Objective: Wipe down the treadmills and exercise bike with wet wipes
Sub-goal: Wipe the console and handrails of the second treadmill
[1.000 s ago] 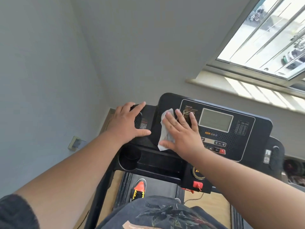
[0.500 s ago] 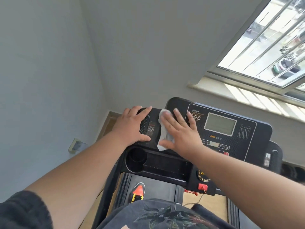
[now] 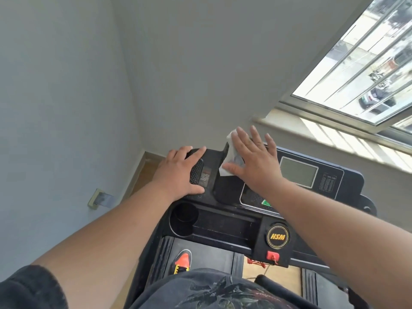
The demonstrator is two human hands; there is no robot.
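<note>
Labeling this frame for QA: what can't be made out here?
- Head view: most of the wet wipe lies under the right hand.
- Console buttons below the display: hidden by the right forearm.
- Chart print beside the display: too small.
- Handrail label by the left hand: too small.

Both forearms extended forward, left grip (image 3: 178,170) flat with fingers relaxed, right grip (image 3: 254,161) flat, fingers spread
</note>
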